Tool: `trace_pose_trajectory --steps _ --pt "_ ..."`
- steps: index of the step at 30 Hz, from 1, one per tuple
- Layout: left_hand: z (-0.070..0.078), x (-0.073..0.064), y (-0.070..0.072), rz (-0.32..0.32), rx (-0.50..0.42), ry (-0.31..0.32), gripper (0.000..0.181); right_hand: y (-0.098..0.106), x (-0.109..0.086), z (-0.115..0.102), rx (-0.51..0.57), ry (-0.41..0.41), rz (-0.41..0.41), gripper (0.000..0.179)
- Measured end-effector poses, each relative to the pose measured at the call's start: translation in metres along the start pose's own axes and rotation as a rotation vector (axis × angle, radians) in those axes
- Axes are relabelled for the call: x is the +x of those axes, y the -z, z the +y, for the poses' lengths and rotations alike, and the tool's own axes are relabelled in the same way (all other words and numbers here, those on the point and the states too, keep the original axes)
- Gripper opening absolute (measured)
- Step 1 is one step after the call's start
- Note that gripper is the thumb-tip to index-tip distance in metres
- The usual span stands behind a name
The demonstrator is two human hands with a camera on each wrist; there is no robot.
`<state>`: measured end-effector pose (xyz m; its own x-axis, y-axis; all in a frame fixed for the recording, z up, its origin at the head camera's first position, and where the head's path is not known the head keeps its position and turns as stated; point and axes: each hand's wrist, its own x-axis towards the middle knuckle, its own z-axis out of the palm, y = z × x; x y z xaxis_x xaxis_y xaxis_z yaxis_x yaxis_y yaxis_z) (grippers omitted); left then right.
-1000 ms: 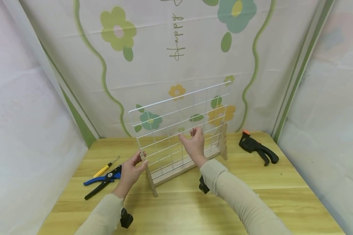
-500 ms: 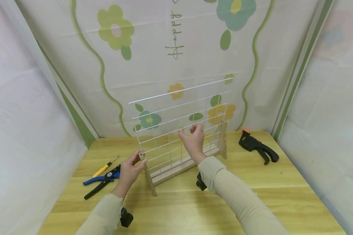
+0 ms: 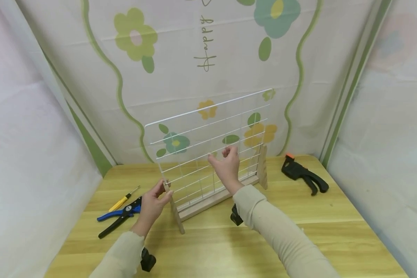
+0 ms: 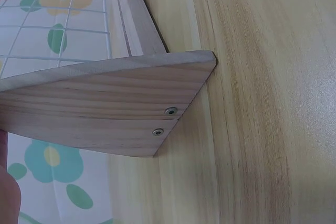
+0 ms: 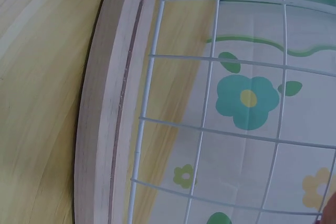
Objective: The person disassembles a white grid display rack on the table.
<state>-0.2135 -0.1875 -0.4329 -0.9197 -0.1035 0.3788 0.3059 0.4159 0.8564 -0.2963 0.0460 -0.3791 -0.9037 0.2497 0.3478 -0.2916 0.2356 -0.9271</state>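
Note:
A white wire grid panel [image 3: 213, 128] stands tilted above a light wooden base bar [image 3: 215, 200] between two wooden side pieces. My left hand [image 3: 153, 202] grips the upper end of the left side piece [image 3: 177, 214], thumb on the near side and fingers behind. Two metal fasteners [image 4: 170, 111] show on that piece's outer face in the left wrist view. My right hand [image 3: 227, 168] pinches the grid's wires near the middle, thumb and fingers curled. In the right wrist view, a lengthwise groove [image 5: 123, 90] runs along the base bar, beside the grid's lower wire.
On the left of the wooden table [image 3: 208, 255] lie a yellow screwdriver [image 3: 119, 202] and blue-and-black pliers [image 3: 123, 216]. A black trigger clamp [image 3: 304, 175] with an orange tip lies at the right. A flower-printed cloth [image 3: 180, 85] hangs close behind the grid.
The grid's upper left corner rose, then shifted left and slightly down, so its tilt differs. Both hands keep their holds and have barely moved.

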Motion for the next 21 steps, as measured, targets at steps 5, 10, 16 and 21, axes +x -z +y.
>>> trace_pose_trajectory --steps 5,10,16,21 --pt "0.0 0.0 0.001 -0.003 -0.01 0.0 0.041 0.0 0.002 -0.002 0.012 0.013 0.02 0.048" --pt "0.0 0.0 0.0 0.012 0.001 -0.022 0.04 0.001 0.005 -0.005 0.025 0.033 0.019 0.049" --pt "0.019 -0.004 0.001 -0.004 0.0 -0.028 0.04 0.002 0.007 -0.008 0.046 0.035 0.006 0.049" --pt "0.033 -0.006 0.003 -0.018 -0.006 -0.022 0.04 0.002 0.01 -0.011 0.043 0.049 0.015 0.048"
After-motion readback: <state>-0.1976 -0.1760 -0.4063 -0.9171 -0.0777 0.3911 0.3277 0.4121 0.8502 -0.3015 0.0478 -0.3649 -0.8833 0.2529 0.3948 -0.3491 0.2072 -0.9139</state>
